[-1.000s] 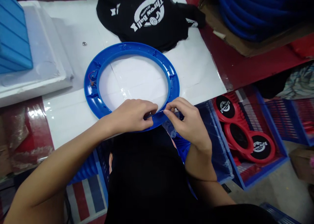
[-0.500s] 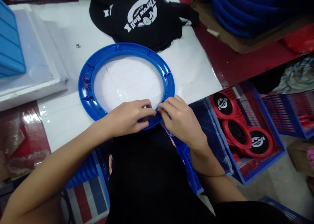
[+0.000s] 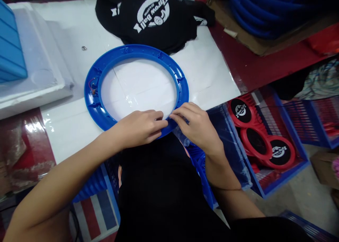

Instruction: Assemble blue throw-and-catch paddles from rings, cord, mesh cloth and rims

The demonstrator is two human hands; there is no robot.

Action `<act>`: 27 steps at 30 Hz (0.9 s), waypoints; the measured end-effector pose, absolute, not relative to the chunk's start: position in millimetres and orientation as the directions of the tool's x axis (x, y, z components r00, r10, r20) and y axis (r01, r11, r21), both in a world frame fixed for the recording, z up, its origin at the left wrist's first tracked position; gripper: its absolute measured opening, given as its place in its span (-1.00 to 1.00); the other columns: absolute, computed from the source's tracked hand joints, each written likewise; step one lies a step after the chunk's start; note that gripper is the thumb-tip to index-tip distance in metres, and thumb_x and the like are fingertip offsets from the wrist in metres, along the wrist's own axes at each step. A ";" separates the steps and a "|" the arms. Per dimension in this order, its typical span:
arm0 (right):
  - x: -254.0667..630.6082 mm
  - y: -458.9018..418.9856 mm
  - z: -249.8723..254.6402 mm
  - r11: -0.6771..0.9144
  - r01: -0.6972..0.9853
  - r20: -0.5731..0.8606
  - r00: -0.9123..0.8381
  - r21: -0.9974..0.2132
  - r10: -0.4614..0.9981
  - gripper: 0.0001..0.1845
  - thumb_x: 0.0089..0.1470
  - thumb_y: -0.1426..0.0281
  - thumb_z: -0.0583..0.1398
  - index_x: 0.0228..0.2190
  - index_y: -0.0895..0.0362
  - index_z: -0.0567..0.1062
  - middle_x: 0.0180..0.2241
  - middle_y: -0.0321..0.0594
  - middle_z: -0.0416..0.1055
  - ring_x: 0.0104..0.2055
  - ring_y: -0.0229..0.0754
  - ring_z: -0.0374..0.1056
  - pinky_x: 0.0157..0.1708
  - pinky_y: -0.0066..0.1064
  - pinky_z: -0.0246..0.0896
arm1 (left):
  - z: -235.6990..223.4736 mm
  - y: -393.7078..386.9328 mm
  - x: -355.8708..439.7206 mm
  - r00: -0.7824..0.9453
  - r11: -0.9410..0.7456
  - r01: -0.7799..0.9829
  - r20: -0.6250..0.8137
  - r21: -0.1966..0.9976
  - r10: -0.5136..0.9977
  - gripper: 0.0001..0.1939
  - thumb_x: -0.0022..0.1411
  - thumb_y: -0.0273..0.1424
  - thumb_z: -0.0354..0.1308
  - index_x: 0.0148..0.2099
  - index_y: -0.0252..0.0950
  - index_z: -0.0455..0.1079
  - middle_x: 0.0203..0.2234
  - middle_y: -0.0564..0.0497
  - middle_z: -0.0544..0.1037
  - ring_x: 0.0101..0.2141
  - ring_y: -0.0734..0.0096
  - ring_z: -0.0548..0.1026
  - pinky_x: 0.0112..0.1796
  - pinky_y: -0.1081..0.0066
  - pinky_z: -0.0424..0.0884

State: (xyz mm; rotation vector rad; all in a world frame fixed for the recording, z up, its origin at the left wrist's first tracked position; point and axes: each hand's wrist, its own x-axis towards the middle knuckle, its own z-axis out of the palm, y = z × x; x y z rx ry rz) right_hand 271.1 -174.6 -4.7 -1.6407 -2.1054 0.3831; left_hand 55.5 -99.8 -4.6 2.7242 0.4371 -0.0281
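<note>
Fingertips of the right hand (image 3: pixel 197 127) have moved closer to the left hand (image 3: pixel 140 129) over the near side of the blue plastic ring (image 3: pixel 91 102)

At far left, a light-blue ribbed container (image 3: pixel 12 44) sits on a white foam slab (image 3: pixel 43 93). To its right, a small shiny piece (image 3: pixel 84 48) lies on the white sheet (image 3: pixel 212 65) covering the worktop. The blue plastic ring lies flat on that sheet, its near side reaching the sheet's edge by the person's body, with its ribbed inner face up; thin red wires (image 3: pixel 90 82) sit in its left part.

The left hand rests over the near rim, fingers bent and thumb close beneath them; whether they pinch anything cannot be told. Beyond the ring, black fabric (image 3: pixel 180 30) printed "Throw Ball" in white lies crumpled, close to the ring's far edge.

Just beside the left fingers, the right hand has thumb and forefinger pressed together at the ring's near-right part; anything between them is too small to make out.

Farther right, a blue plastic crate (image 3: pixel 280 183) holds red-rimmed discs (image 3: pixel 282 152) with black centres, two showing white print. Above it in the view, a cardboard box (image 3: pixel 254 46) contains stacked blue rings (image 3: pixel 259 12).
</note>
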 end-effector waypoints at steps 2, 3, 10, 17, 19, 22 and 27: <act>269.2 -176.5 -5.3 0.251 0.884 0.182 -0.192 -0.395 0.964 -0.76 0.41 0.38 0.20 -0.34 0.14 0.56 -0.32 -0.14 0.52 -0.20 -0.07 0.39 -0.13 -0.23 0.30 | -4.0 -100.1 56.2 0.951 -0.881 0.306 -0.081 0.361 0.297 -0.76 0.49 -0.38 0.06 0.06 -0.27 0.51 -0.11 -0.12 0.59 -0.22 0.22 0.59 -0.37 0.35 0.40; 268.0 -178.0 -5.5 0.247 0.905 0.186 -0.192 -0.346 0.964 -0.73 0.42 0.36 0.18 -0.34 0.14 0.56 -0.32 -0.12 0.52 -0.20 -0.07 0.38 -0.15 -0.23 0.29 | -3.7 -100.2 56.5 0.951 -0.882 0.306 -0.084 0.359 0.296 -0.76 0.48 -0.38 0.06 0.06 -0.27 0.51 -0.11 -0.12 0.59 -0.22 0.23 0.59 -0.38 0.36 0.39; 260.4 -187.6 -9.5 0.249 0.965 0.203 -0.227 -0.088 0.953 -0.57 0.49 0.38 0.03 -0.37 0.14 0.57 -0.37 -0.07 0.52 -0.28 -0.05 0.32 -0.28 -0.22 0.13 | -2.3 -100.5 56.0 0.954 -0.897 0.300 -0.087 0.324 0.288 -0.77 0.49 -0.38 0.02 0.05 -0.25 0.47 -0.16 -0.11 0.57 -0.23 0.22 0.56 -0.41 0.35 0.35; 249.2 -183.1 8.9 0.090 0.985 -0.044 -0.098 -0.145 0.994 -0.78 0.40 0.38 0.19 -0.33 0.12 0.54 -0.30 -0.14 0.54 -0.29 -0.10 0.41 -0.39 -0.27 -0.01 | 5.5 -96.0 50.3 0.963 -0.902 0.268 -0.102 0.338 0.248 -0.78 0.40 -0.46 0.10 0.03 -0.25 0.51 -0.25 -0.08 0.58 -0.20 0.16 0.55 -0.29 0.30 0.40; 242.3 -182.8 13.4 0.057 0.984 -0.116 -0.077 -0.166 0.990 -0.79 0.39 0.36 0.20 -0.32 0.12 0.55 -0.28 -0.15 0.56 -0.30 -0.10 0.43 -0.40 -0.27 -0.05 | 8.3 -93.8 46.2 0.967 -0.894 0.253 -0.072 0.369 0.244 -0.78 0.38 -0.44 0.13 0.01 -0.24 0.54 -0.25 -0.09 0.58 -0.19 0.13 0.55 -0.19 0.24 0.43; 232.3 -184.8 14.0 0.041 0.984 -0.139 -0.066 -0.176 0.988 -0.79 0.40 0.37 0.18 -0.29 0.12 0.56 -0.27 -0.14 0.57 -0.32 -0.11 0.45 -0.41 -0.26 -0.07 | 10.4 -93.3 43.6 0.957 -0.851 0.277 -0.055 0.446 0.283 -0.75 0.46 -0.35 0.07 0.05 -0.23 0.54 -0.13 -0.12 0.59 -0.16 0.14 0.56 -0.09 0.18 0.44; 228.0 -187.8 9.9 0.002 0.985 -0.081 -0.016 -0.174 0.997 -0.77 0.40 0.32 0.20 -0.34 0.10 0.53 -0.34 -0.15 0.58 -0.41 -0.12 0.44 -0.46 -0.26 -0.17 | 11.3 -100.8 50.1 0.906 -0.746 0.402 -0.112 0.530 0.409 -0.81 0.46 -0.41 0.02 -0.12 -0.32 0.46 -0.20 -0.12 0.59 -0.22 0.23 0.57 -0.19 0.29 0.43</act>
